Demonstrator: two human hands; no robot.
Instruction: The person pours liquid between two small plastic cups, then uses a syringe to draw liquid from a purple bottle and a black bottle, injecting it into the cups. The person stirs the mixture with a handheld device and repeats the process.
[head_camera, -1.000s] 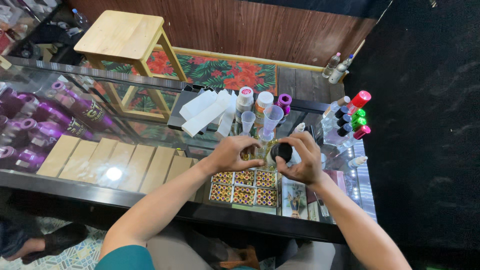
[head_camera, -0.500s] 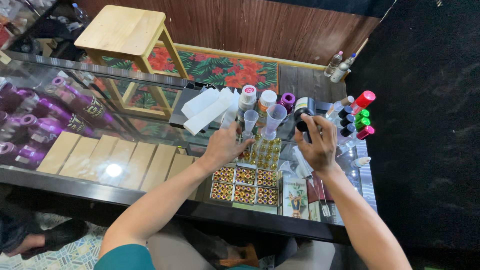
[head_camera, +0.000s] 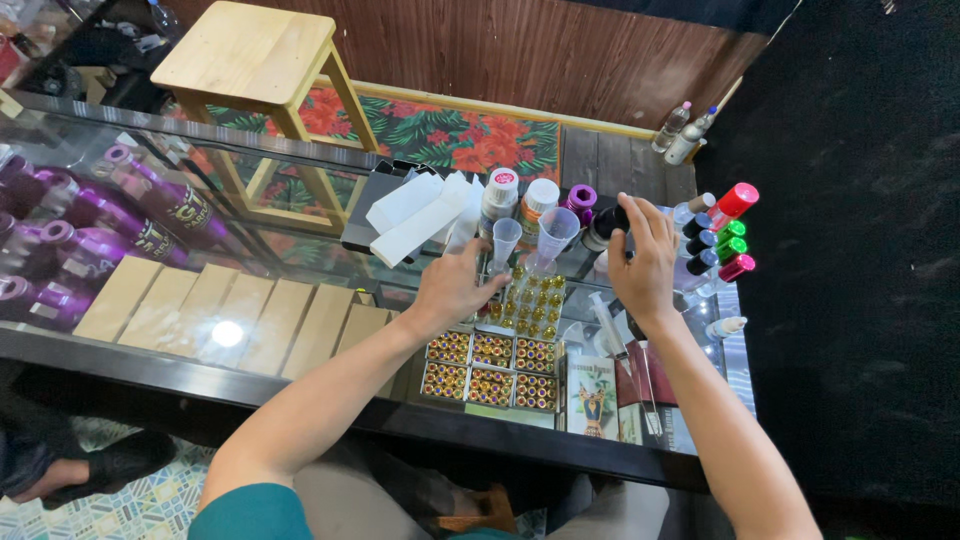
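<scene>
— What sat closest to the person?

— Boxed trays of gold-capped vials (head_camera: 492, 370) under the glass counter (head_camera: 150, 330). Just beyond them, on the glass, stood a block of loose small vials (head_camera: 530, 300) with a syringe (head_camera: 607, 322) lying beside it.

— And the hands?

— The left hand (head_camera: 455, 290) rested at the block's left edge, fingers loosely curled. I could not tell whether they pinched anything. The right hand (head_camera: 643, 262) was farther out, fingers wrapped over a dark-capped bottle (head_camera: 607, 222) in the far row, beside two clear measuring cups (head_camera: 555, 232).

— Which step would you call it?

— Handling that bottle at the row, I judged, upright or nearly so. Whether it was being set down or lifted was not clear. Any move there called for a steady wrist, since the cups and the coloured-capped bottles (head_camera: 725, 235) crowded close.

— Different from a second earlier?

— Yes. Then both hands met over the vials, the dark bottle between them. Now the right had carried it away to the far row, while the left stayed put. A wooden stool (head_camera: 245, 60) stood beyond.
</scene>
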